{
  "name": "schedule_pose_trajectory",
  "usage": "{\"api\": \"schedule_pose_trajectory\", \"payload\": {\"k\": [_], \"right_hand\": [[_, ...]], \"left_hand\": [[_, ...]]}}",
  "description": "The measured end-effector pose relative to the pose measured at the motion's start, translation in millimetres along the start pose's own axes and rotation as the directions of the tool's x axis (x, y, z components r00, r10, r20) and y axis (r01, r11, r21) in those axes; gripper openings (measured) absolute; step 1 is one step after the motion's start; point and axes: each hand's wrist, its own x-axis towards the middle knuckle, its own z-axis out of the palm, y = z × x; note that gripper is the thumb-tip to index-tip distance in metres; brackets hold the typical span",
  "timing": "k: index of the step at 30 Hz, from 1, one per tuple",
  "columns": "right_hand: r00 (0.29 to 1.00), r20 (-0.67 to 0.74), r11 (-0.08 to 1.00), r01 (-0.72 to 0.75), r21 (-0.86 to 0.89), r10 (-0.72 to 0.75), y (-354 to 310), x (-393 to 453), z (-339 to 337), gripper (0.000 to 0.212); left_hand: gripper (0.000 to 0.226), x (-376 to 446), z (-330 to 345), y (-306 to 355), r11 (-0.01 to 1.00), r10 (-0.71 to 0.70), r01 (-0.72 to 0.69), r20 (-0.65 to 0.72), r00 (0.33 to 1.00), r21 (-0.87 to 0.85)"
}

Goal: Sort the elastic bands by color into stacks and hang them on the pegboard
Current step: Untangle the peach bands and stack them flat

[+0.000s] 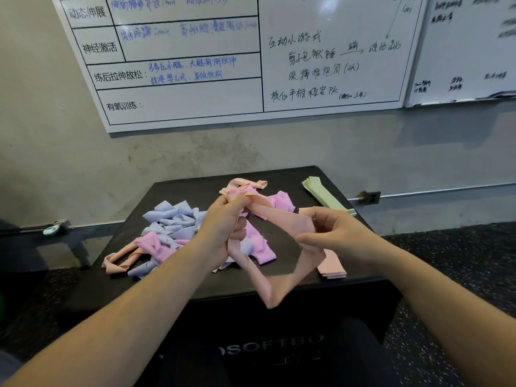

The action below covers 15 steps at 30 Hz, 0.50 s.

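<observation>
A peach band (282,224), stretched into an open loop, hangs between our two hands above the black box (279,174) where we are sorting. Our left hand (226,227) is bunched tight around one end of the loop, with a tail of it trailing below the fist; our right hand (332,233) pinches the other side between thumb and fingers. The hands are apart, the band pulled taut between them, and its lower fold sags past the front edge of the box.

Just behind the right hand lies a flat pink stack (332,268), and we judge this band is headed there once it is smoothed. At the far right corner sits a tidy green stack (321,192), which looks finished.

Most of the work remains. A loose heap of blue bands (173,219) covers the left of the box, tangled with magenta bands (152,243) and a few peach ones (120,261). More magenta and peach lie crumpled behind the left hand (279,199). Blue and magenta have no stack that we can see.

No pegboard shows here. Only a whiteboard (181,99) with handwriting hangs on the grey wall behind, so the hanging appears not yet begun.
</observation>
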Motion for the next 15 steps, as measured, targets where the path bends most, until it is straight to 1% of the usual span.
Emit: {"api": "schedule_pose_trajectory", "payload": {"k": [2, 4, 7, 9, 10, 11, 13, 14, 15], "right_hand": [[1.0, -0.025, 0.999, -0.018, -0.027, 0.017, -2, -5, 0, 0.018], [0.998, -0.064, 1.0, 0.01, -0.017, -0.012, -4, -9, 3, 0.019], [0.983, -0.154, 0.99, 0.11, 0.09, -0.096, -8, -11, 5, 0.017], [0.97, -0.208, 0.989, 0.138, 0.06, -0.123, -12, -12, 5, 0.007], [0.961, -0.24, 0.99, 0.143, 0.009, -0.136, -13, -12, 5, 0.008], [0.948, -0.275, 0.986, 0.148, -0.071, -0.162, -14, -12, 4, 0.013], [0.912, -0.338, 0.949, 0.138, -0.283, -0.233, -13, -12, 0, 0.022], [0.892, -0.37, 0.918, 0.11, -0.38, -0.26, -11, -12, -1, 0.023], [0.871, -0.404, 0.884, 0.07, -0.463, -0.281, -10, -12, -3, 0.022]], "left_hand": [[0.031, -4, -2, 0, 0.997, -0.05, 0.048, 0.029, 0.998, 0.058], [0.038, -11, -2, 2, 0.983, -0.131, 0.121, 0.064, 0.989, 0.139], [0.038, -23, -1, 3, 0.911, -0.249, 0.202, 0.086, 0.965, 0.361], [0.048, -27, -3, -1, 0.855, -0.258, 0.191, 0.076, 0.963, 0.482], [0.048, -27, -5, -4, 0.853, -0.24, 0.176, 0.069, 0.968, 0.492], [0.04, -26, -6, -6, 0.865, -0.216, 0.163, 0.06, 0.975, 0.475], [0.017, -29, -5, -8, 0.901, -0.149, 0.108, 0.065, 0.987, 0.419], [0.008, -30, -5, -8, 0.915, -0.118, 0.079, 0.074, 0.99, 0.396], [0.011, -33, -3, -8, 0.926, -0.089, 0.051, 0.084, 0.992, 0.373]]}}
